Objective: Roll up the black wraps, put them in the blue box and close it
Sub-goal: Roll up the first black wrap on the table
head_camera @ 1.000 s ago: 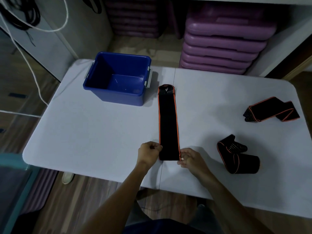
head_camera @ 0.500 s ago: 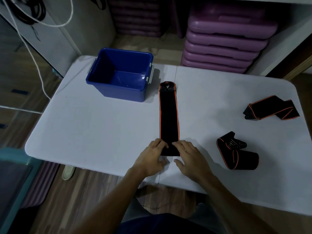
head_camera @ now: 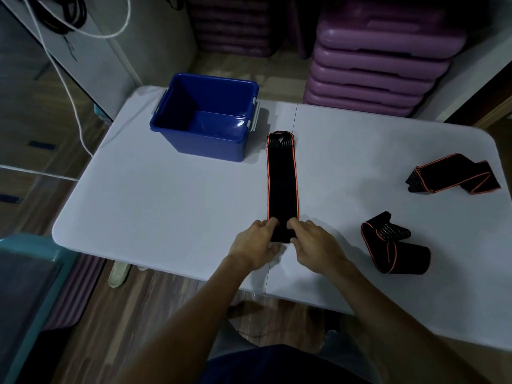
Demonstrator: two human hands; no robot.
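Dim room: white table [head_camera: 166, 195], wooden floor [head_camera: 166, 300], stacked purple platforms [head_camera: 374, 65] behind.

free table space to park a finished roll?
Biggest bare patch: left of the flat wrap, in front of the box. Another between the flat wrap and the two loose wraps. Crowded at the right edge and by both hands.

bare table [head_camera: 171, 206] left of hands, blue box [head_camera: 206, 117] open-topped

Both hands [head_camera: 285, 242] pinch the flat wrap's [head_camera: 281, 184] near end.
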